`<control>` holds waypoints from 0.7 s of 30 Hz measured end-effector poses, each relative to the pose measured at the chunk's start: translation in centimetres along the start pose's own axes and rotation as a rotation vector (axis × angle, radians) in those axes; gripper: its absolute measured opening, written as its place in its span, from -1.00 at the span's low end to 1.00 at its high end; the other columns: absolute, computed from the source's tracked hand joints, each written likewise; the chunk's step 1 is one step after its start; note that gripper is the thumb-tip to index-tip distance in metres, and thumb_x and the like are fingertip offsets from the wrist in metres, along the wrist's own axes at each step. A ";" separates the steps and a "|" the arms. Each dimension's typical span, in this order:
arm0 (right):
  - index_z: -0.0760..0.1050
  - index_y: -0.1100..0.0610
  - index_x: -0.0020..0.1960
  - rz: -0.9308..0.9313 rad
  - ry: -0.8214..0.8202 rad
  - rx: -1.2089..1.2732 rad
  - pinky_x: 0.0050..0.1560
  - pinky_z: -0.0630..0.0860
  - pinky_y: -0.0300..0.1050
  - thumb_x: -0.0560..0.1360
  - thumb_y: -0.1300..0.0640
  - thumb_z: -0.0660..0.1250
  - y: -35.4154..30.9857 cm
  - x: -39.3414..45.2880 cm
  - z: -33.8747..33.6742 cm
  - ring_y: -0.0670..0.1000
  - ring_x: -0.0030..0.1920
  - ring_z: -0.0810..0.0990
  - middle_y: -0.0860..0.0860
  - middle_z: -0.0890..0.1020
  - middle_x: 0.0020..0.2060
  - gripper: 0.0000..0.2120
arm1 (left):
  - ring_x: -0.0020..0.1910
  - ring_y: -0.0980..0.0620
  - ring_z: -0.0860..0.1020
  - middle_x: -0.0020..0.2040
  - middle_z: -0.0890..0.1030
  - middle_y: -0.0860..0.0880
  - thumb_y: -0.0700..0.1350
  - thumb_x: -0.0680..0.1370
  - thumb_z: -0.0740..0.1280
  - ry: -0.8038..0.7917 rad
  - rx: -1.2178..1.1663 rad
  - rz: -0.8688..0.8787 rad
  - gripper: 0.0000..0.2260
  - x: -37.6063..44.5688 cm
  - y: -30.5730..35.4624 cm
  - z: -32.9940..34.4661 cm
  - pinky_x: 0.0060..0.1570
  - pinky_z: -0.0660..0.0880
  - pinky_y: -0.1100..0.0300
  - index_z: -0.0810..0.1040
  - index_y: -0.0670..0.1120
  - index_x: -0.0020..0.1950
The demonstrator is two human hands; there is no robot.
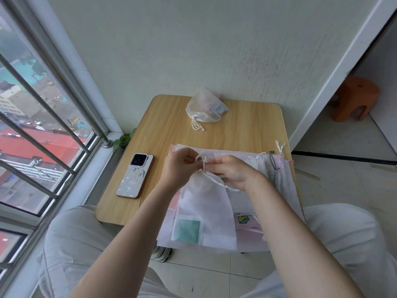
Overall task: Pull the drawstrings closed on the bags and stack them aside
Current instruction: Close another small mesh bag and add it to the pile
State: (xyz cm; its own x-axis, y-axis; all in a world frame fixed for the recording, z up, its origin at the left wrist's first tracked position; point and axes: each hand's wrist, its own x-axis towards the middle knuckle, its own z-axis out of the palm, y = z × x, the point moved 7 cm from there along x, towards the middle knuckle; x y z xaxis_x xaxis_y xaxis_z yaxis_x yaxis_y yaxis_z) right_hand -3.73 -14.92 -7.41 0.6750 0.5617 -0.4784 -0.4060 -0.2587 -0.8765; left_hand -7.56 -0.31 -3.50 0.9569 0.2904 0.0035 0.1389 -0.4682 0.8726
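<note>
Both hands (206, 168) pinching drawstring (203, 161)

one closed bag (205, 107) upper centre, one gathered bag (207, 207) mid-frame on an uncountable flat pile (277, 175), one phone (135, 176) left, one stool (354, 97) right.

A single wide-angle head camera looks forward and steeply down onto the wooden worktop (163, 125) from close above its near edge. The wall stands beyond the worktop, a barred window (43, 125) left of it, tiled floor below.
</note>
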 end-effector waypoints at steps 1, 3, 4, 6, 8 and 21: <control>0.60 0.22 0.06 0.008 0.006 0.001 -0.28 0.41 -0.30 0.52 0.20 0.41 0.0 -0.1 -0.1 -0.14 -0.37 0.51 -0.05 0.60 -0.33 -0.85 | -0.33 0.15 0.61 -0.29 0.67 0.01 -0.24 0.40 0.53 -0.026 -0.082 -0.058 -0.90 -0.1 -0.4 0.1 -0.23 0.56 0.28 0.65 -0.16 -0.15; 0.60 0.14 -0.05 0.010 0.031 -0.027 -0.15 0.44 -0.24 0.50 0.22 0.42 0.0 -0.2 -0.3 -0.11 -0.29 0.55 -0.02 0.63 -0.28 -0.95 | -0.35 0.14 0.60 -0.28 0.66 -0.05 -0.30 0.40 0.52 -0.077 -0.226 -0.149 -0.89 -0.5 -0.8 0.3 -0.23 0.55 0.30 0.65 -0.23 -0.12; 0.59 0.11 -0.08 0.002 0.055 -0.036 -0.09 0.44 -0.18 0.49 0.23 0.42 -0.1 -0.2 -0.4 -0.09 -0.25 0.57 -0.01 0.64 -0.26 -0.96 | -0.36 0.15 0.59 -0.28 0.66 -0.05 -0.30 0.41 0.51 -0.093 -0.263 -0.175 -0.89 -0.5 -1.0 0.3 -0.23 0.56 0.32 0.65 -0.25 -0.10; 0.56 0.12 -0.13 -0.001 0.115 -0.014 -0.07 0.42 -0.13 0.50 0.23 0.37 -0.3 -0.2 -0.8 -0.06 -0.23 0.59 0.01 0.64 -0.27 -0.95 | -0.36 0.16 0.59 -0.27 0.67 -0.04 -0.28 0.41 0.52 -0.102 -0.262 -0.197 -0.89 -0.7 -1.3 0.5 -0.20 0.56 0.31 0.67 -0.23 -0.09; 0.53 0.13 -0.20 0.020 0.138 0.043 -0.10 0.40 -0.12 0.49 0.20 0.27 -0.5 -0.2 -0.9 -0.04 -0.25 0.59 0.02 0.62 -0.29 -0.88 | -0.38 0.18 0.57 -0.31 0.66 -0.01 -0.26 0.41 0.52 -0.099 -0.251 -0.213 -0.92 -0.8 -1.4 0.6 -0.25 0.53 0.35 0.68 -0.20 -0.12; 0.16 0.07 -0.40 -0.171 0.195 0.735 -0.34 0.51 -0.14 0.61 0.11 0.22 -2.8 -0.8 -2.3 -0.01 -0.50 0.35 0.01 0.27 -0.52 -0.57 | -0.34 0.13 0.58 -0.27 0.68 -0.06 -0.16 0.47 0.50 -0.063 -0.277 -0.258 -0.87 -0.9 -1.7 0.5 -0.18 0.55 0.27 0.69 -0.23 -0.14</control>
State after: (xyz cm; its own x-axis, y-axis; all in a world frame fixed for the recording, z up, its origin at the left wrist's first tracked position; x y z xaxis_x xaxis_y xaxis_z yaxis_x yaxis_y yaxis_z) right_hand -1.71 -16.45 -4.72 0.8336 0.3807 -0.4002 -0.5445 0.4447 -0.7112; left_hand -8.58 -0.16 -5.22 0.9143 0.3138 -0.2563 0.3115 -0.1400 0.9399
